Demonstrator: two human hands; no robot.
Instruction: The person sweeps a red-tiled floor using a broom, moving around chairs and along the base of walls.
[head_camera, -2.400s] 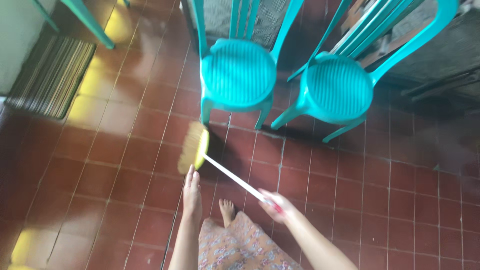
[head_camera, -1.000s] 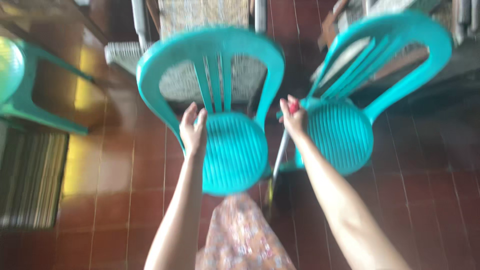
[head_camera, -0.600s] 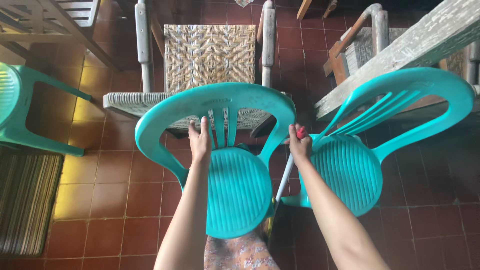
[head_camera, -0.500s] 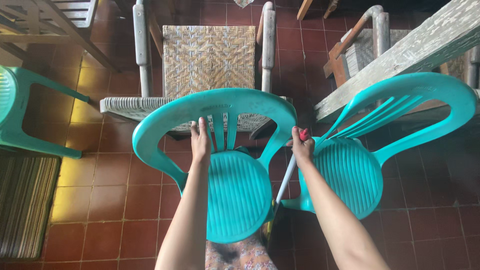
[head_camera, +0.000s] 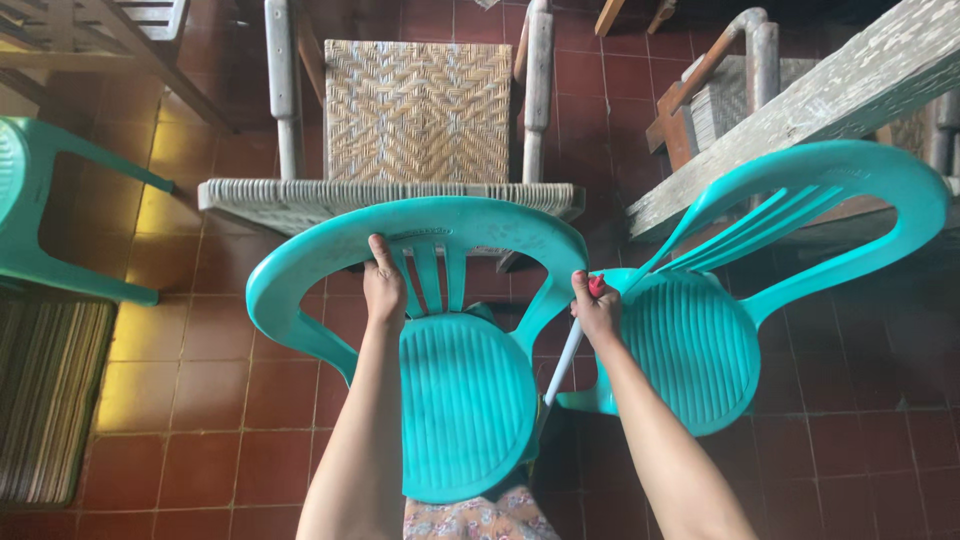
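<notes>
From the head view, we see the left hand wrapped in a closed grip around the back slats of a teal plastic chair, whose seat lies at six o'clock from that hand. The right hand is closed around a white broom handle running toward seven o'clock, between this chair and a second teal chair at three o'clock. A woven rattan chair stands at twelve o'clock.

No packages, labels, signs or screens anywhere in my view; nothing of that kind near my hands or around.
</notes>
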